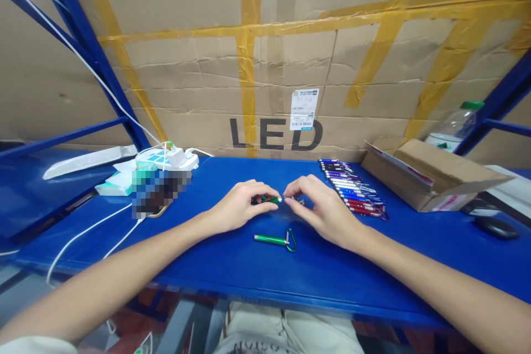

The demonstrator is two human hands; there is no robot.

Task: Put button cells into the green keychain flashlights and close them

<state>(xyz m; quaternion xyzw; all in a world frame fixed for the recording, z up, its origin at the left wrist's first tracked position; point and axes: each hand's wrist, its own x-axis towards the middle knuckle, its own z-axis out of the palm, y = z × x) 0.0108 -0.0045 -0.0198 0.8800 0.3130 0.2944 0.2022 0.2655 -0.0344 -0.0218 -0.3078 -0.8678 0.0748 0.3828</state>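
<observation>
Above the middle of the blue table, my left hand [236, 207] is closed on a slim green piece [271, 199] with a silvery tip, mostly covered by the fingers; it resembles the green keychain flashlight lying nearby. Facing it, my right hand [323, 209] pinches something small; a bit of metal shows beside the fingertips, too small to name. The fingertips of both hands are close together with a narrow gap between. Just below them on the table lies a green keychain flashlight [270, 240] with its green carabiner clip to the right.
A row of keychain flashlights [348, 183] in several colours lies beyond my right hand. Farther right are an open cardboard box [448, 177], a plastic bottle [452, 124] and a black mouse [495, 227]. At left are a power strip [188, 161], a phone-like object [160, 196] and white cables.
</observation>
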